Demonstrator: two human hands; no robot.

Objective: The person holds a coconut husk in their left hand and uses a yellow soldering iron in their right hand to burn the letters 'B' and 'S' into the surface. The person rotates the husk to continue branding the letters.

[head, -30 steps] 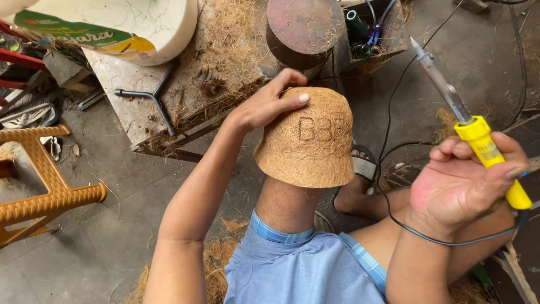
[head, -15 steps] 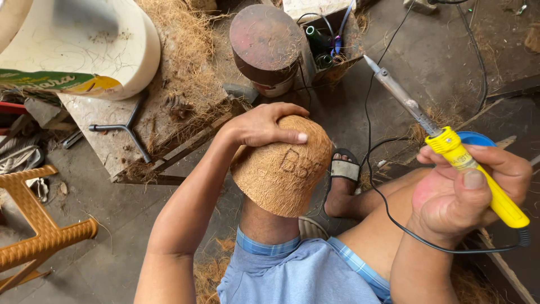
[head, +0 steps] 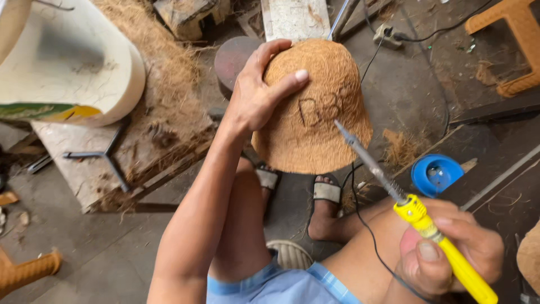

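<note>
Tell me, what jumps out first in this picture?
A big brown fibre pot sits mid-picture, held upside down by the left hand, with dark marks burned into its side. The right hand at lower right grips a yellow-handled soldering iron, its tip pointing at those marks. A white tub lies at upper left.

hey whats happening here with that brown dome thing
A seated person steadies a coconut-fibre pot with the left hand on its top. The right hand grips a yellow-handled soldering iron, its metal tip at dark letters burnt into the pot's side. A blue lid lies on the floor nearby.
</note>
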